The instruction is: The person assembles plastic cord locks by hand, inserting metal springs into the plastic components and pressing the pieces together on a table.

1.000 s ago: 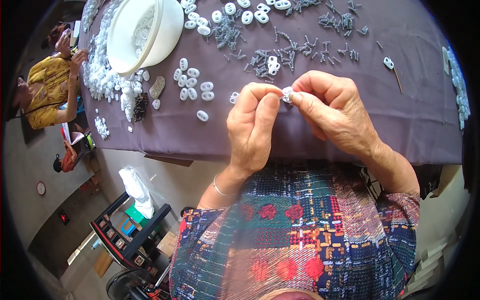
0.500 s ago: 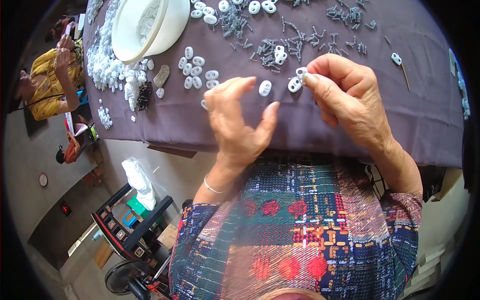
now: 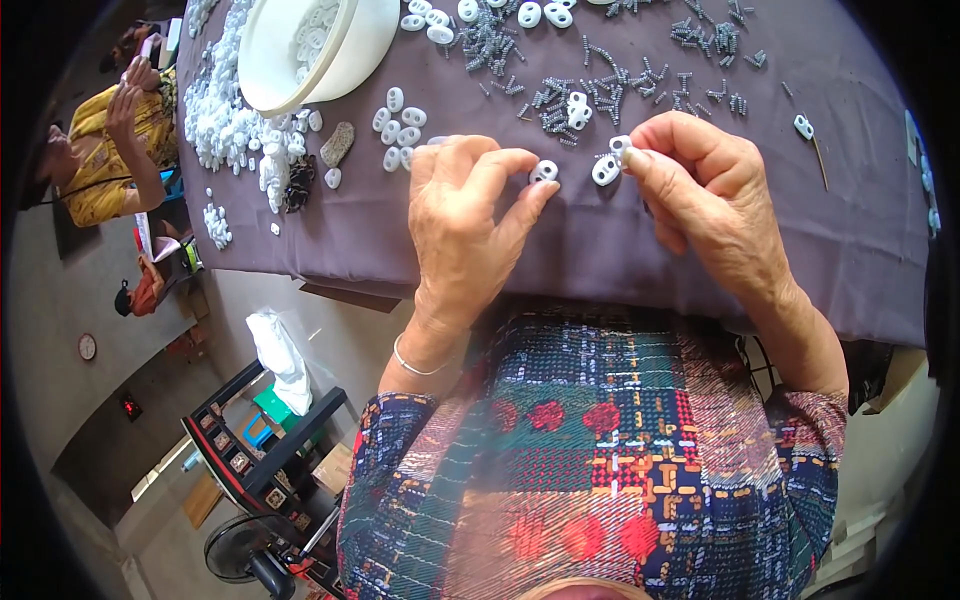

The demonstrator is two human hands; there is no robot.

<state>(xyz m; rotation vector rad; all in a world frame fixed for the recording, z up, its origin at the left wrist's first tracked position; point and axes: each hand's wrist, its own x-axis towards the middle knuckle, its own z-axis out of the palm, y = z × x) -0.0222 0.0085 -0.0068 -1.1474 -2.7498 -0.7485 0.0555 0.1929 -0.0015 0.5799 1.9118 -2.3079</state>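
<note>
My left hand point(image 3: 465, 210) has its thumb and index finger closed round the edge of a white oval cord-lock piece point(image 3: 544, 171) with two holes. My right hand point(image 3: 710, 185) pinches a smaller white cord-lock piece point(image 3: 619, 146), also with holes, between thumb and index finger. Against its lower left side is another white oval piece point(image 3: 605, 172); whether the two are joined I cannot tell. Just beyond my hands lie small metal springs point(image 3: 553, 103), with a few white pieces point(image 3: 578, 112) among them. Part of a group of white ovals point(image 3: 391, 131) is hidden behind my left fingers.
A white tub point(image 3: 375, 50) holding white pieces stands at the far left, beside a heap of small white parts point(image 3: 225, 120) and a stone point(image 3: 338, 144). More springs point(image 3: 705, 38) lie far right, near a thin stick point(image 3: 821, 165) with a white piece. Other people point(image 3: 120, 150) sit left.
My left hand has closed from an open spread onto the white oval cord-lock piece. My right hand keeps its pinch. The whole view has shifted slightly.
</note>
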